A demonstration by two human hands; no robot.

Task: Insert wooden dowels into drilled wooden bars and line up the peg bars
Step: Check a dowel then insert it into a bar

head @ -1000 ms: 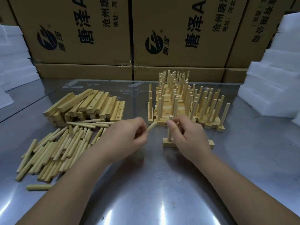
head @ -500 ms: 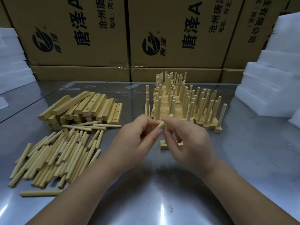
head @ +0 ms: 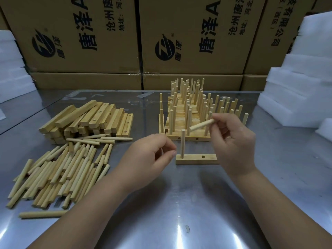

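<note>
A short drilled bar (head: 197,159) lies on the metal table in front of me. One dowel (head: 182,143) stands upright in its left hole, and a second hole (head: 203,156) is bare. My right hand (head: 233,141) pinches a loose dowel (head: 202,124), tilted above the bar. My left hand (head: 152,155) hovers just left of the bar's end with loosely curled fingers that hold nothing. Behind the bar stand several peg bars (head: 190,115) lined up in rows.
A stack of drilled bars (head: 89,119) sits at the left, with a heap of loose dowels (head: 62,169) in front of it. Cardboard boxes (head: 179,33) wall the back. White foam blocks (head: 296,87) rise on the right and others (head: 10,69) on the left.
The dowel passed from my left hand to my right hand. My hands then drew apart, the right lifting the dowel above the bar, which now shows in full.
</note>
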